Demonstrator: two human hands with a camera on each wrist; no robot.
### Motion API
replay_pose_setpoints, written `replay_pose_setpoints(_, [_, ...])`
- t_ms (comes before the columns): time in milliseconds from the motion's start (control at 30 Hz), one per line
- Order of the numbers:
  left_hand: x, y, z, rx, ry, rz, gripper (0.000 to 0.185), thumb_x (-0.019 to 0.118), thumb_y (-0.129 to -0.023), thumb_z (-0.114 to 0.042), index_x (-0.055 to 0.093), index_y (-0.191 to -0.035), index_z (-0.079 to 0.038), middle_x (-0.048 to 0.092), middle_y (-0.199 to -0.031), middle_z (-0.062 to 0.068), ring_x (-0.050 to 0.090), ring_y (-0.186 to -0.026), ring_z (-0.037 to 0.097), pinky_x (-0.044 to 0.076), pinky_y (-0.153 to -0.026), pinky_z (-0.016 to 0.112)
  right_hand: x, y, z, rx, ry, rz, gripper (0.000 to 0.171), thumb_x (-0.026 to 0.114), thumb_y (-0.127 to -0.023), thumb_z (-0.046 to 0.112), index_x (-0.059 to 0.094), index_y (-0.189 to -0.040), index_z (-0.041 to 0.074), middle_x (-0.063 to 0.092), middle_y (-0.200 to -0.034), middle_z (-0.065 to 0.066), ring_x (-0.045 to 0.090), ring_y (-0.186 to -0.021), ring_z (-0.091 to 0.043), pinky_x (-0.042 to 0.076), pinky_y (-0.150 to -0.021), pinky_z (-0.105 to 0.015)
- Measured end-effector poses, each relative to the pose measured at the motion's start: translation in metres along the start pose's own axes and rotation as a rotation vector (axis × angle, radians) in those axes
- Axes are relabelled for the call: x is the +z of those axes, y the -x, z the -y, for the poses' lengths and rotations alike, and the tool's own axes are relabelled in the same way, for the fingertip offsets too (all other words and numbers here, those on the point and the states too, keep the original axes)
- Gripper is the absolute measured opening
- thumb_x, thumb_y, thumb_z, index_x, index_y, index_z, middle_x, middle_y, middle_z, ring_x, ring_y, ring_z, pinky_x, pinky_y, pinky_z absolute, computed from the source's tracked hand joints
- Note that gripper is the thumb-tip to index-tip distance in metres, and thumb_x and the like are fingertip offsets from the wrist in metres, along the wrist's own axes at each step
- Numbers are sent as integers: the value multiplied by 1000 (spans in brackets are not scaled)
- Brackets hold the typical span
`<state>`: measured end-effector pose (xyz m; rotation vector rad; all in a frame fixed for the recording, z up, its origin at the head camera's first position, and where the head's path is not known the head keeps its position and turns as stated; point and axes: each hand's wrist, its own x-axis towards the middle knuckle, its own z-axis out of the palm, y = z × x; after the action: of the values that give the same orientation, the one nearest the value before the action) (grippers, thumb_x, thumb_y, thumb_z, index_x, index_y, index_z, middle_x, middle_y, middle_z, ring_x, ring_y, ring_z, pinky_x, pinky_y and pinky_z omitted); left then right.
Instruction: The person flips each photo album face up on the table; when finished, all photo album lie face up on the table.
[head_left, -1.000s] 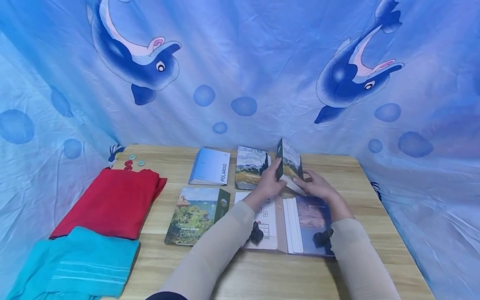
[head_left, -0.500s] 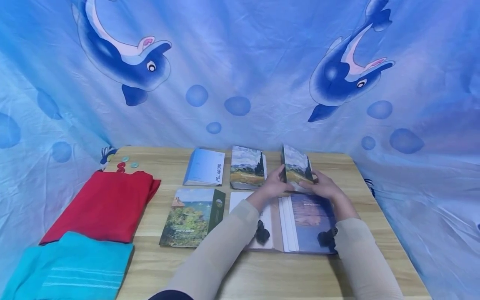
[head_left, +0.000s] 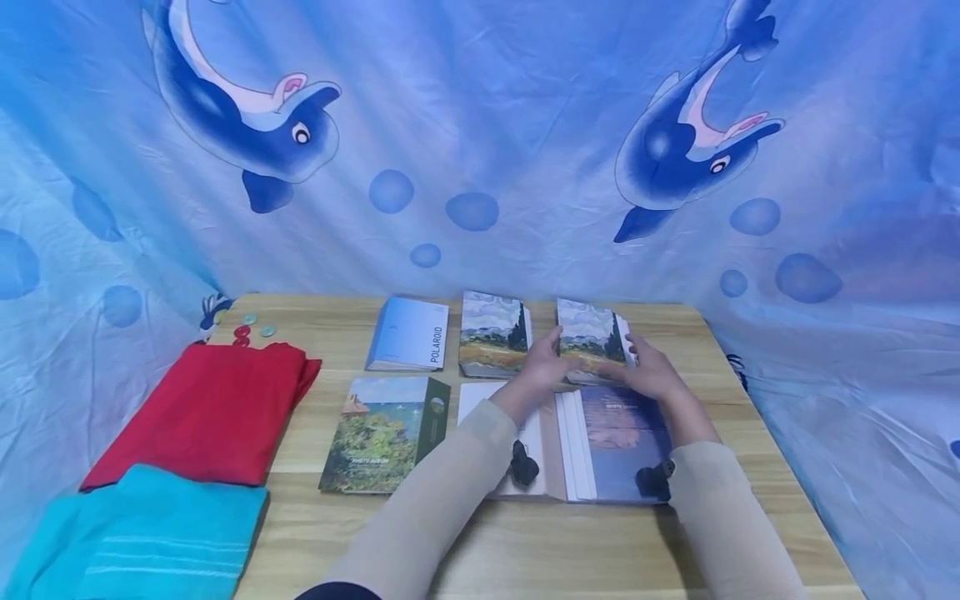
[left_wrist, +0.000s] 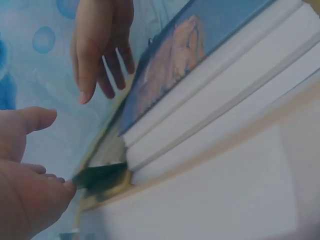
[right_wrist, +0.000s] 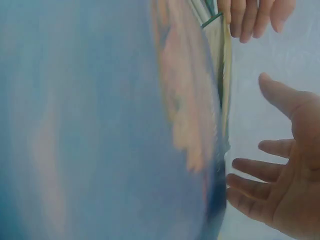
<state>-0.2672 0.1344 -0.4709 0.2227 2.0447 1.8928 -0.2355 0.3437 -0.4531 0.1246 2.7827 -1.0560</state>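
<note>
A small photo album (head_left: 591, 329) with a painted landscape cover lies flat at the back right of the table. My left hand (head_left: 542, 367) is at its left edge, and the fingertips reach its green spine in the left wrist view. At its right side is my right hand (head_left: 647, 368), its fingers spread in the right wrist view. Neither hand grips it. Below my wrists an opened larger album (head_left: 626, 442) shows a blue cover with a pinkish picture and thick white pages (left_wrist: 215, 110). A matching landscape album (head_left: 493, 333) lies to the left.
A blue Polaroid album (head_left: 408, 333) and a green-spined photo album (head_left: 375, 433) lie left of the hands. Folded red cloth (head_left: 206, 412) and teal cloth (head_left: 180, 525) cover the table's left side. Small red and teal discs (head_left: 242, 331) sit behind them.
The small album has come down from a tilted, hand-held position to lying flat on the table. Both hands have loosened from it and stay at its sides.
</note>
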Motion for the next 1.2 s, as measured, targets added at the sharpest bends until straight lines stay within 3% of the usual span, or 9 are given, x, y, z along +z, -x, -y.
replay_pose_setpoints(267, [-21,23,-19,54,-295,-9,81,74,-93,-33,30,-161,-26,39,-160,7,47,-136,39,44,-110,53,4,9,25,-168,1,-107,90,63,-98,49,19,-159,-1,36,-153,-34,34,-141,-50,32,-113,-66])
replay_pose_setpoints(433, [-44,37,-20,132,-389,16,80,72,-94,-34,29,-161,-28,37,-162,2,43,-141,34,41,-111,54,13,14,40,-237,-73,-117,84,64,-99,44,24,-159,1,42,-150,-32,40,-139,-50,36,-111,-64])
replay_pose_setpoints(633, [-75,57,-19,219,-542,47,77,68,-98,-34,27,-162,-23,30,-164,6,46,-139,34,39,-114,51,31,19,59,-263,-162,-88,82,65,-98,45,25,-160,8,44,-151,-27,42,-138,-47,39,-110,-62])
replay_pose_setpoints(733, [-89,68,-17,231,-608,60,76,67,-98,-35,27,-161,-22,27,-166,6,35,-147,30,32,-119,50,41,21,66,-283,-186,-93,79,67,-98,39,27,-158,7,47,-149,-26,43,-138,-45,39,-112,-59])
replay_pose_setpoints(833, [-100,76,-15,253,-638,81,76,67,-98,-37,28,-161,-20,25,-167,5,26,-151,26,27,-121,48,50,25,71,-297,-220,-92,77,68,-98,34,29,-158,6,47,-148,-27,46,-136,-45,41,-110,-58])
replay_pose_setpoints(1200, [-136,113,-7,332,-776,104,75,66,-98,-38,34,-158,-8,27,-165,15,24,-151,32,24,-121,54,84,44,96,-379,-281,-35,75,71,-96,30,34,-155,4,49,-147,-27,47,-136,-41,39,-112,-58])
